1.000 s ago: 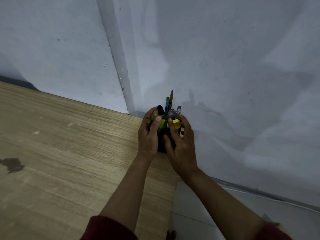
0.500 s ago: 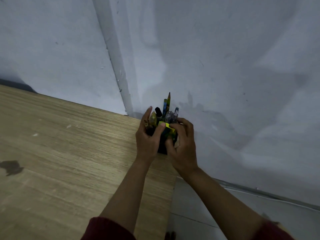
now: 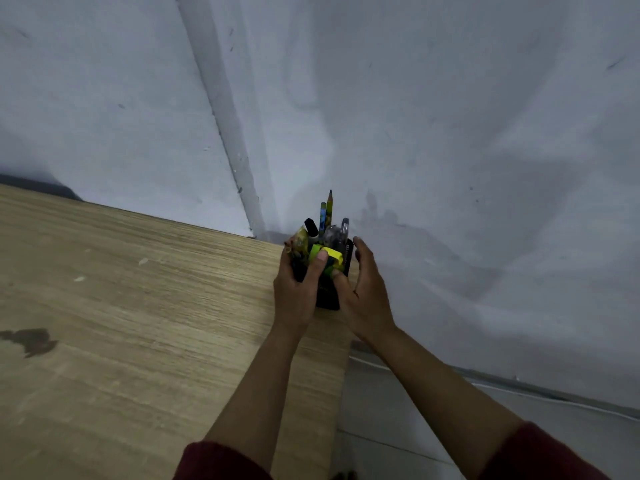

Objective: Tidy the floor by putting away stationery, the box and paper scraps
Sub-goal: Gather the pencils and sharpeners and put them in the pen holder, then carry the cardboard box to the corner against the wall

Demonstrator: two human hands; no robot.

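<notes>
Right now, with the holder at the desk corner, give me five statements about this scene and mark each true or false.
1. The black pen holder stands on the wooden desk near its far right corner. True.
2. The left hand hangs idle, away from the holder. False: it grips the holder's left side, thumb on a yellow-green item at the rim.
3. A pencil sticks up tallest, point upward. True.
4. The holder lies tipped on its side. False: it stands upright, contents pointing up.
5. The right hand is clenched into a fist on the desk. False: its fingers are straight beside the holder's right side.
</notes>
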